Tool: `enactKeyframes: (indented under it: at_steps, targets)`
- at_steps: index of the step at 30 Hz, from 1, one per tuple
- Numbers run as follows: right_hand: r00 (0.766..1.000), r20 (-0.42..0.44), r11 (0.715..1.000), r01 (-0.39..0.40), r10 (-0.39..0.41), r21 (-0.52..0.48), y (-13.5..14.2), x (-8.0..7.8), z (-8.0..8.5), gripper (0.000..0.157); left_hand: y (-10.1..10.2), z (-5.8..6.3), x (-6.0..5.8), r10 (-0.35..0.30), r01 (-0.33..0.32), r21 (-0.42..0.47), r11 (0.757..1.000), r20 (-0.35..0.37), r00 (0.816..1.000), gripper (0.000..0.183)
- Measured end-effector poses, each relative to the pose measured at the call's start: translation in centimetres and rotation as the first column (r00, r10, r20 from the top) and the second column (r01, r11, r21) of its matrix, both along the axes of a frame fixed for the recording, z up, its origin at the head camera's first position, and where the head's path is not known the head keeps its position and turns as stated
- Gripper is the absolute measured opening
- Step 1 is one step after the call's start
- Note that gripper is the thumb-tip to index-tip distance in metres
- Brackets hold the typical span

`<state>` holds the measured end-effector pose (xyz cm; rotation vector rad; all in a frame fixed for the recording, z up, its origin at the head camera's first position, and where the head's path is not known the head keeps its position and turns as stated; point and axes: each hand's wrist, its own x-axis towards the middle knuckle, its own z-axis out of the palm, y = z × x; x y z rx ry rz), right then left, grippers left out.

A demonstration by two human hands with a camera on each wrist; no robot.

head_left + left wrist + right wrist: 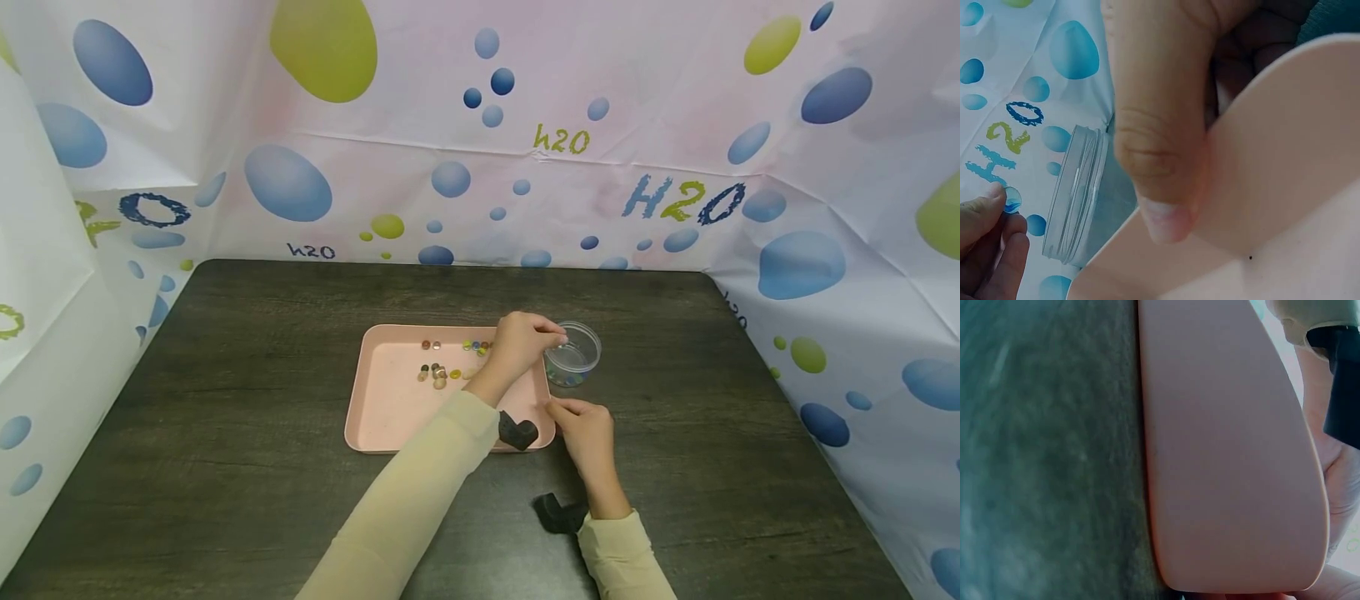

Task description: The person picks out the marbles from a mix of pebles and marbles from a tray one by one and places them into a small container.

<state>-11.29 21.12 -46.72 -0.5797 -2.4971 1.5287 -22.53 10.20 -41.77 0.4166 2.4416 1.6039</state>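
Observation:
My left hand (517, 343) reaches across the pink tray (378, 417) to the rim of a clear round jar (587, 354). Its thumb and fingers pinch a clear glass marble (1012, 200) with a blue swirl. Several coloured beads or marbles lie at the bottom of the jar. At the tray's near right corner, my right hand (587, 429) pinches the rim, the thumb (1163, 162) over its inner side. In the right wrist view the tray's outer wall (1229, 450) hides most of that hand.
Several marbles (431, 344) and small pebbles (439, 383) lie in the tray, some hidden by my left arm. Black wrist mounts (517, 431) hang below both wrists. Dark wood table (225, 417) surrounds the tray, with a bubble-patterned sheet (405, 125) behind and beside it.

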Motion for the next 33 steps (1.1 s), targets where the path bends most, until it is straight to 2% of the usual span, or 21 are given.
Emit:
enactKeyframes:
  at_steps: [11, 21, 33]
  targets:
    - [1.0, -0.006, 0.999, 0.002, -0.002, -0.04, 0.0, 0.0, 0.1, 0.022, 0.5, 0.2, 0.0, 0.017, -0.018, -0.036, 0.999, -0.007, 1.0, 0.015]
    - [1.0, 0.001, 0.999, -0.002, 0.002, -0.034, 0.0, 0.0, 0.1, 0.022, 0.6, 0.3, 0.0, 0.023, -0.024, -0.045, 0.999, -0.011, 1.0, 0.015]
    - [1.0, -0.004, 1.0, -0.005, 0.006, 0.028, 0.2, -0.1, 0.0, 0.021, -0.7, 0.6, 0.2, 0.046, -0.046, -0.02, 0.999, 0.011, 0.999, 0.017]
